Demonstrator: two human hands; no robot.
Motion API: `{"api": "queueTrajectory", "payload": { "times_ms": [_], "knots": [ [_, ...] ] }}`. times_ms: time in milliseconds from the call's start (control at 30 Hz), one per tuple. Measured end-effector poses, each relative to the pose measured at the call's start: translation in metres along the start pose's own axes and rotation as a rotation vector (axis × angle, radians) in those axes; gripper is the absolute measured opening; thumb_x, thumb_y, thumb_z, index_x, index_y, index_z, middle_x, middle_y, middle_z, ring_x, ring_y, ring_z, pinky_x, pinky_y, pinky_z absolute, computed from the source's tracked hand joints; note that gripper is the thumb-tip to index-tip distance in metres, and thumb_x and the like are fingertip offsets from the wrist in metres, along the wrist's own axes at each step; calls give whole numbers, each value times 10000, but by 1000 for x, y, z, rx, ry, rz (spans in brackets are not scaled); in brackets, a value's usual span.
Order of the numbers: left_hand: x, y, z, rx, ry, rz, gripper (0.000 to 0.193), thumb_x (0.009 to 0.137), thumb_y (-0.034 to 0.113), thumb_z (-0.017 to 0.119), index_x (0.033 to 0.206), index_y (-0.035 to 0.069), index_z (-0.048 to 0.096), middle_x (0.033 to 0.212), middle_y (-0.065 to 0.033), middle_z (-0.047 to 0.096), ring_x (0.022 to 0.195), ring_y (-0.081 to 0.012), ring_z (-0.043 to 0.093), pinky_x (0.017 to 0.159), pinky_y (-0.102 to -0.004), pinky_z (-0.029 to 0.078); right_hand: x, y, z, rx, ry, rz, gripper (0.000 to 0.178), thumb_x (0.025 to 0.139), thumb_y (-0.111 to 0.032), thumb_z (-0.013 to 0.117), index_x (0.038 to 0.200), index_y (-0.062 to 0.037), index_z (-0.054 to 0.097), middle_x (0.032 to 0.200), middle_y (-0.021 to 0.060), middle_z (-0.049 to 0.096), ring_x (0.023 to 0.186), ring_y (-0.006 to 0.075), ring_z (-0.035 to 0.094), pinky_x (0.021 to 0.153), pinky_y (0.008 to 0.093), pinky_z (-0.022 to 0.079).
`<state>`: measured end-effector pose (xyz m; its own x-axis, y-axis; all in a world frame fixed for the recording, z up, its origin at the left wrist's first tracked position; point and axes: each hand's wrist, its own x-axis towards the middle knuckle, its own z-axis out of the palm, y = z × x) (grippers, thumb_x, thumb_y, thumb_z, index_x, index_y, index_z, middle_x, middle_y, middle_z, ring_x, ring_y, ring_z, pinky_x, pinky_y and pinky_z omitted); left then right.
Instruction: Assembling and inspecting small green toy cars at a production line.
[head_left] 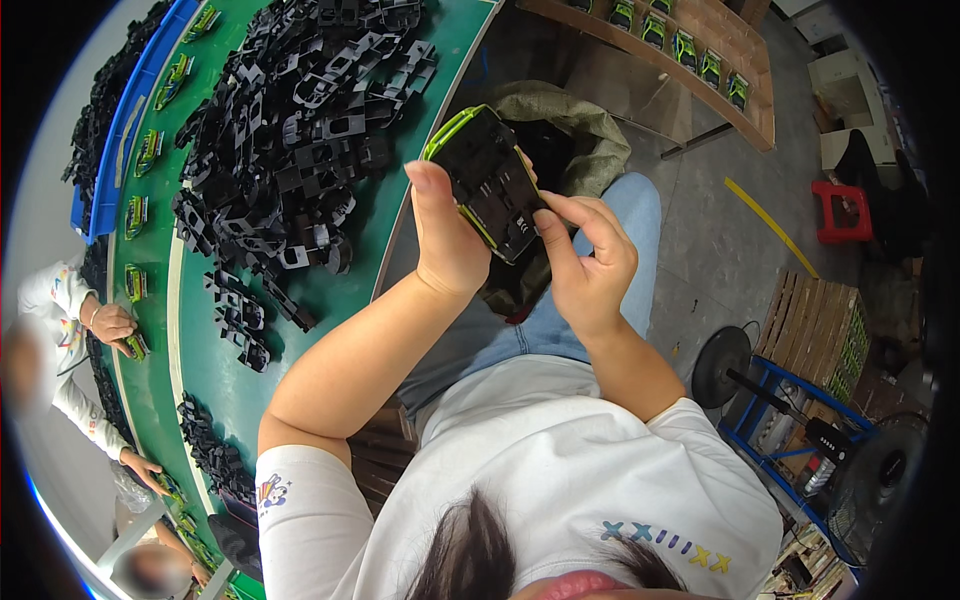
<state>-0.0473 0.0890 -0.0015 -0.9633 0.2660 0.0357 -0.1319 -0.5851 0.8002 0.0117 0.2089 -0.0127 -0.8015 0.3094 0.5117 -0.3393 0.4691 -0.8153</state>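
Observation:
A toy car (490,185) is held bottom up above my lap, its black chassis facing me and a bright green body edge showing along its far left side. My left hand (448,235) is wrapped round the car from the left, thumb upright along the edge; its other fingers are mostly behind it. With thumb and index finger, my right hand (592,265) pinches at the chassis' right edge. Whether a small part sits between those fingertips, I cannot make out. To the left, a big heap of black plastic chassis parts (310,130) lies on the green table (350,290).
Several green toy cars (137,215) line a strip by a blue bin (125,120). A co-worker's hand (112,322) touches one. An open woven sack (600,135) stands beyond my knees. Rightward are a wooden tray of cars (745,115), a red stool (840,212) and a fan (885,480).

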Motion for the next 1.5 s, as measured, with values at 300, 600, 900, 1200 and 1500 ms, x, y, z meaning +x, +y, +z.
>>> {"api": "queueTrajectory", "payload": {
  "times_ms": [300,600,900,1200,1500],
  "knots": [
    [20,11,-6,-237,48,-285,995,776,847,238,1084,-46,553,892,-145,630,804,-242,606,751,-341,510,5,12,-23,163,-133,18,163,804,-39,694,961,-3,673,867,94,678,718,147,602,679,245,477],
    [21,15,-4,-389,-31,-519,1080,702,912,176,1057,-24,581,866,-168,634,790,-260,629,703,-362,532,8,17,-56,594,-490,79,524,933,-407,535,1214,35,526,946,130,686,589,81,542,555,197,427],
    [21,15,-2,-426,-39,-578,1097,696,917,166,1087,-28,564,884,-173,624,809,-268,617,737,-362,522,10,2,-42,657,-405,123,564,933,-456,517,1218,31,523,807,102,679,549,52,482,503,169,378],
    [22,13,-5,-447,-4,-639,1061,698,913,217,1099,-7,561,885,-174,631,807,-291,631,730,-387,534,0,14,-55,700,-345,336,324,865,-179,651,1101,35,590,674,28,608,552,70,522,511,180,390],
    [19,9,-6,-551,-53,-721,782,902,690,217,1082,16,569,910,-176,637,815,-294,648,744,-402,552,-6,10,-37,414,-364,97,643,663,-139,848,1222,-27,552,726,22,631,605,75,555,559,185,437]
  ]
}}
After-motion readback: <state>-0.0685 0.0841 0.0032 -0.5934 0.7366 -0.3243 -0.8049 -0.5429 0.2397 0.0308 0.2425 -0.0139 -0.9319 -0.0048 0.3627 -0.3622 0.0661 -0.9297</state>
